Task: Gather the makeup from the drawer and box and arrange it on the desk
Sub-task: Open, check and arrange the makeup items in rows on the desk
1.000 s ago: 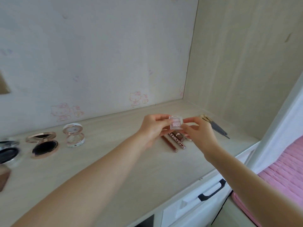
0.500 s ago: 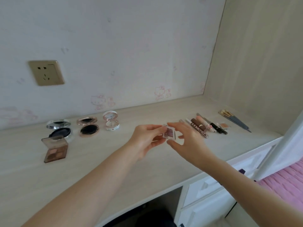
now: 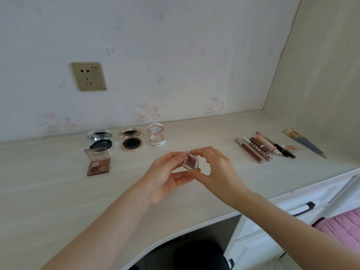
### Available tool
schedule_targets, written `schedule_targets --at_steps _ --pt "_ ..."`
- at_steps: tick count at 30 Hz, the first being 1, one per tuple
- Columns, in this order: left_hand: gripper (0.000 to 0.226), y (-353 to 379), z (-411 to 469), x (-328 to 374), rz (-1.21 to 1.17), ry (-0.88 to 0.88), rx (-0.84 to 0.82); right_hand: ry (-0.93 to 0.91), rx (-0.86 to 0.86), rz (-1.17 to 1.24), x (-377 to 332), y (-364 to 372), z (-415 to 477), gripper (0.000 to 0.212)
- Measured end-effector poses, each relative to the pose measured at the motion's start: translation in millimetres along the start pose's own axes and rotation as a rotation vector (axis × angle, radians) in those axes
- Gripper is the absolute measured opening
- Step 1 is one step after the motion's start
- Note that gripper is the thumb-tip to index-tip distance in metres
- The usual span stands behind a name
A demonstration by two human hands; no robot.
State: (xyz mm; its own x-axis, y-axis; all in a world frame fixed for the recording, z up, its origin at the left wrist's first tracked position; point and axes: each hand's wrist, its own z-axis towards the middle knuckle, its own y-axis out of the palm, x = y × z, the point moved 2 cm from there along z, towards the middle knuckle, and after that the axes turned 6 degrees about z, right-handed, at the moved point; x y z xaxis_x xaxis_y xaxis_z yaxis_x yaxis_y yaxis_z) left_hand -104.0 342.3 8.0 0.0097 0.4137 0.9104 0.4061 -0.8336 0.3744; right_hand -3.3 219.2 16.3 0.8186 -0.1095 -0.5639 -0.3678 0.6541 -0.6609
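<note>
Holding a small clear case (image 3: 191, 161) with both hands over the middle of the desk (image 3: 58, 201), tilted, its brown pan facing up; gripping its lower edge with the left hand (image 3: 165, 178), fingers curled under it; pinching its upper and lower corners between forefinger and thumb of the right hand (image 3: 216, 170); seeing at back left an open palette (image 3: 98, 164) before three open compacts (image 3: 131, 141) in a row; seeing at right pencils (image 3: 261, 149) lying side by side, brushes (image 3: 303, 143) beyond them.
</note>
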Motion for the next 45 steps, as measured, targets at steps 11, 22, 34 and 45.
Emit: schedule_targets --at_steps 11,22,34,45 --pt "0.037 -38.0 -23.2 0.7 -0.053 0.027 0.099 -0.016 -0.073 0.077 -24.5 29.5 5.4 0.034" --pt "0.034 -62.3 -38.0 0.2 -0.016 0.041 0.108 -0.010 -0.158 0.121 -34.0 34.3 9.9 0.020" --pt "0.024 -77.1 -48.5 -9.6 0.800 0.284 0.407 -0.062 -0.237 -0.019 -24.0 54.8 27.8 0.021" --pt "0.018 -82.6 -52.9 -19.4 1.484 0.612 0.429 -0.093 -0.324 -0.166 -30.9 74.2 35.3 0.025"
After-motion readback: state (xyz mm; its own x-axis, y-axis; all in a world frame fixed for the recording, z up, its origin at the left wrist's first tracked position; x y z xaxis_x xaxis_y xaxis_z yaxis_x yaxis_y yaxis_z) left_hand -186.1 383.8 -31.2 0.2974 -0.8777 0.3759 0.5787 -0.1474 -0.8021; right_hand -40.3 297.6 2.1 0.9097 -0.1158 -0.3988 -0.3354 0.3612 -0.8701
